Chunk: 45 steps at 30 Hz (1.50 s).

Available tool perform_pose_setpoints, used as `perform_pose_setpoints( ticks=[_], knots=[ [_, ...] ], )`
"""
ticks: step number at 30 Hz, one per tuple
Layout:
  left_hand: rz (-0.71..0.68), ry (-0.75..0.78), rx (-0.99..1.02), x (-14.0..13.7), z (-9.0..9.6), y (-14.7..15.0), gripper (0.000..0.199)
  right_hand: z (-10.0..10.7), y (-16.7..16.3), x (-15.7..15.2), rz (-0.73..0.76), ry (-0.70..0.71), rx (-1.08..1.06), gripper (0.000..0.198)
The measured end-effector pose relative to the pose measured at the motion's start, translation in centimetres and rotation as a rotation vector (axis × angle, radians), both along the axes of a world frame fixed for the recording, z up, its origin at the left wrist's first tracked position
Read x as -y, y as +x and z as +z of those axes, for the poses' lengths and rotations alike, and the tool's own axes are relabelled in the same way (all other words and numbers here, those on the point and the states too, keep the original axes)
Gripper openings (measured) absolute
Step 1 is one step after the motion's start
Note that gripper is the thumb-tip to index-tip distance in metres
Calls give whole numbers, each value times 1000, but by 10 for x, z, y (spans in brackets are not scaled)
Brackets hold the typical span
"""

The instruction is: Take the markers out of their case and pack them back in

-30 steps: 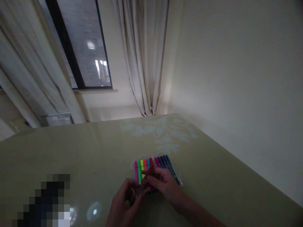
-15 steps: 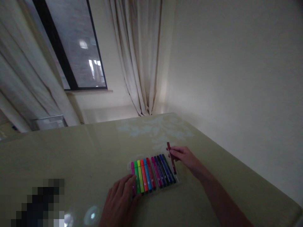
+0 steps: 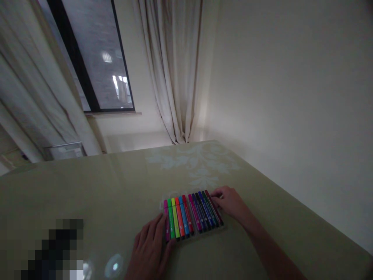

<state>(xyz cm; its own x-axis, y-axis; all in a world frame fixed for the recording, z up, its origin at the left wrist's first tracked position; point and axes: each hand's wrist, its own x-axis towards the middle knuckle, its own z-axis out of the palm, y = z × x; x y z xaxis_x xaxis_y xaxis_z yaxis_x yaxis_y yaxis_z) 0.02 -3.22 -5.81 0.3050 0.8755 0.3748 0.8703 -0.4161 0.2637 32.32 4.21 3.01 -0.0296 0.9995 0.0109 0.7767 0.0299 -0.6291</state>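
Observation:
A clear plastic marker case (image 3: 175,194) lies on the table, filled with a row of markers in two groups. Bright colours such as a green marker (image 3: 171,219) are on the left, darker ones on the right. At the right end lies a dark red marker (image 3: 215,209), in line with the others. My right hand (image 3: 230,200) has bent fingers closed against the cap end of this marker; the fingertips are partly hidden. Against the case's left edge rests my left hand (image 3: 148,245), fingers stretched out and thumb near the lower left corner.
The glossy greenish table (image 3: 87,194) carries a pale leaf pattern (image 3: 198,159) behind the case. A wall (image 3: 291,97) runs along its right side. Curtains (image 3: 175,70) and a window (image 3: 96,54) are at the back. A pixelated dark patch covers the lower left.
My right hand has brought the dark red marker down from a tilted hold into the right end of the row. My left fingers have shifted slightly off the leftmost marker.

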Motion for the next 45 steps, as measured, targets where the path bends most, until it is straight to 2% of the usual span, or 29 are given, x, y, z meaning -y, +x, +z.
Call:
perform_pose_setpoints(
  ticks=[6,11,14,23,28,31,33,35,39,45],
  knots=[
    [6,-23,-6,0,2,1,55,2,0,2,-92,-5,71,8],
    [6,-52,-15,-1,2,0,55,3,0,2,-91,-42,29,14],
    [18,-67,-25,-1,1,-1,56,1,0,1,-104,-80,18,7],
    [8,-48,-1,-2,-2,-1,55,-9,0,-4,-94,-135,-64,6],
    [1,43,-15,0,8,0,61,-11,-2,-7,-54,-50,-56,6],
    [-94,145,-86,-2,14,1,70,-12,-13,-7,35,134,-23,16],
    [-168,170,-129,-6,16,2,66,-14,-25,-5,111,279,34,21],
    [-200,143,-149,-10,17,4,58,-18,-38,-4,171,349,117,26],
    [-175,55,-129,-15,17,8,49,-24,-51,-5,202,364,247,24],
    [-176,-20,-99,-15,26,14,48,-27,-49,-8,178,371,274,23]
  ],
)
